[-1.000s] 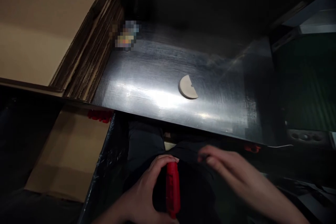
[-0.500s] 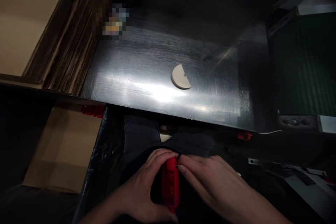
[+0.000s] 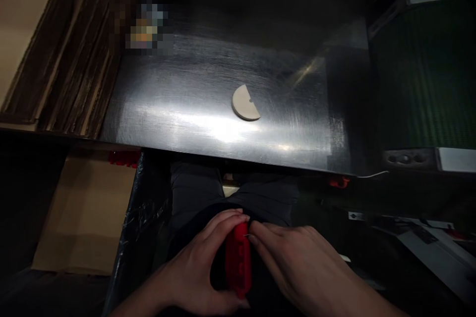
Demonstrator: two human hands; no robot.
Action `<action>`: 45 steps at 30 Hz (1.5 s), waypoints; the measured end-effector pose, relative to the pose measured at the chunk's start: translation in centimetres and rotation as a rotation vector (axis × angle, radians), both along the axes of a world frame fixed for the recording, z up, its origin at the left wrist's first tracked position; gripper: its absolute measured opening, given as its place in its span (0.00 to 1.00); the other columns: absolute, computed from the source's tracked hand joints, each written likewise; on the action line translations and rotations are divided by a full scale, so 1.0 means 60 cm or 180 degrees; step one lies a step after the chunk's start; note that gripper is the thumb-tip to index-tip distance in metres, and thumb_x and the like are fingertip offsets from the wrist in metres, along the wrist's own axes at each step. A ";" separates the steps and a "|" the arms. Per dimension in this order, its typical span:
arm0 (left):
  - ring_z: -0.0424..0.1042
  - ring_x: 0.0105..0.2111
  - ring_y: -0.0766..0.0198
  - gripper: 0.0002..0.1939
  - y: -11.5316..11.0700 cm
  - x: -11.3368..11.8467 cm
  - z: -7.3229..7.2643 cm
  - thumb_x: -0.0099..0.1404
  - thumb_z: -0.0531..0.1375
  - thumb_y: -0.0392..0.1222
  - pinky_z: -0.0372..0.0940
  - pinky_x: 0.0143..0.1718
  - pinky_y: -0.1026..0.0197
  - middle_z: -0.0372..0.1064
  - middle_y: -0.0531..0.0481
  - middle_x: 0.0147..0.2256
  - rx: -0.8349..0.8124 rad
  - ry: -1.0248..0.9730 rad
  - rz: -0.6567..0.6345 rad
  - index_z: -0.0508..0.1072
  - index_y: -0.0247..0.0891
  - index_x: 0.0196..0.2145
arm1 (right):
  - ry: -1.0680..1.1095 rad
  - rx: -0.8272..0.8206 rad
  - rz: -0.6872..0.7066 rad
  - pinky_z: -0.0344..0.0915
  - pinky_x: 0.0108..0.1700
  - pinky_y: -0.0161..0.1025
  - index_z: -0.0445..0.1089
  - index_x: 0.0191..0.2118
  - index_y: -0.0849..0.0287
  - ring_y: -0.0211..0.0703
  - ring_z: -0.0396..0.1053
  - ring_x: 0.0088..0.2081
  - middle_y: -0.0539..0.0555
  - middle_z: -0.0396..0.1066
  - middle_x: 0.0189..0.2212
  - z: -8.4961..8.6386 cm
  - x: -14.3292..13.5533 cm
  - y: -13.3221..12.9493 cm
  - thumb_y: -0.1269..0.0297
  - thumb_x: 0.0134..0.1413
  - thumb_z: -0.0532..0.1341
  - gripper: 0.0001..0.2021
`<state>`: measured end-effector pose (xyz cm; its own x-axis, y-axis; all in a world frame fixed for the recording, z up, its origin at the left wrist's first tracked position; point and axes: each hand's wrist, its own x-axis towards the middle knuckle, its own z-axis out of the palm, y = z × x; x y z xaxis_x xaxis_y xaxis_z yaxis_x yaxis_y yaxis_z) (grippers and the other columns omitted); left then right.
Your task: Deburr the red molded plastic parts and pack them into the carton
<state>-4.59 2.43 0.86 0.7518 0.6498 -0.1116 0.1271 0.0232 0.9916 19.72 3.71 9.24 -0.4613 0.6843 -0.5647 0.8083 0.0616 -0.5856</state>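
Observation:
My left hand is wrapped round a red part, its fingers at the top end and its thumb at the bottom end. The part is held upright in the view, close to my body and below the table edge. My right hand is closed at the part's upper right side, pinching a thin, light-coloured piece against it; that piece is too small to make out. On the metal table lies a pale half-round disc with a small notch in its straight edge.
Stacked cardboard stands at the table's left. Below it are a cardboard sheet and red pieces. A green conveyor-like surface lies to the right. An orange-red item sits under the table's front edge.
The view has shifted slightly, so the table and disc appear further left and higher. Both hands keep their hold at the red part, with little change between them.

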 end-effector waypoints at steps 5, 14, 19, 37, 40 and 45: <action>0.57 0.73 0.36 0.68 0.000 0.002 0.001 0.50 0.81 0.43 0.61 0.71 0.37 0.53 0.38 0.74 0.0021 -0.0018 -0.0059 0.44 0.57 0.76 | 0.0129 -0.0245 -0.0038 0.52 0.29 0.40 0.69 0.42 0.52 0.40 0.73 0.26 0.47 0.77 0.32 0.011 0.004 0.004 0.65 0.78 0.49 0.13; 0.57 0.73 0.38 0.68 0.001 -0.004 -0.005 0.52 0.81 0.43 0.61 0.72 0.39 0.52 0.37 0.74 0.0090 -0.0122 -0.0139 0.43 0.54 0.76 | 0.0195 -0.0353 -0.0050 0.51 0.28 0.39 0.68 0.43 0.52 0.39 0.71 0.24 0.45 0.75 0.29 0.009 0.004 0.001 0.63 0.79 0.48 0.13; 0.56 0.73 0.36 0.66 0.001 -0.003 -0.007 0.53 0.80 0.43 0.60 0.71 0.38 0.51 0.35 0.74 0.0079 -0.0160 -0.0179 0.43 0.53 0.76 | 0.0157 -0.0426 -0.0020 0.52 0.29 0.39 0.68 0.44 0.52 0.41 0.74 0.27 0.47 0.77 0.31 0.013 0.004 0.003 0.61 0.80 0.47 0.14; 0.56 0.73 0.36 0.65 0.004 -0.003 -0.001 0.53 0.80 0.42 0.62 0.71 0.39 0.51 0.35 0.74 0.0031 -0.0136 -0.0248 0.44 0.53 0.76 | 0.0124 -0.0647 -0.0057 0.55 0.31 0.38 0.69 0.42 0.51 0.41 0.73 0.28 0.47 0.77 0.30 0.013 0.004 0.013 0.59 0.80 0.46 0.17; 0.56 0.73 0.36 0.64 0.005 0.000 0.000 0.54 0.80 0.43 0.62 0.70 0.39 0.52 0.35 0.73 0.0031 -0.0182 -0.0221 0.45 0.53 0.76 | 0.0309 -0.0781 -0.0176 0.59 0.36 0.38 0.70 0.42 0.51 0.40 0.74 0.30 0.46 0.76 0.31 0.013 0.011 0.014 0.56 0.81 0.45 0.19; 0.56 0.73 0.36 0.66 0.009 0.004 0.002 0.52 0.80 0.43 0.60 0.71 0.38 0.52 0.36 0.73 0.0082 -0.0170 -0.0180 0.44 0.53 0.76 | 0.0594 -0.0765 -0.0624 0.64 0.43 0.39 0.71 0.42 0.49 0.41 0.75 0.37 0.45 0.77 0.35 0.009 0.027 0.006 0.49 0.81 0.46 0.21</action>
<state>-4.37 2.94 1.00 0.7919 0.6083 -0.0541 0.0745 -0.0082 0.9972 21.33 4.09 9.80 -0.4448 0.6279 -0.6386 0.6690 -0.2412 -0.7031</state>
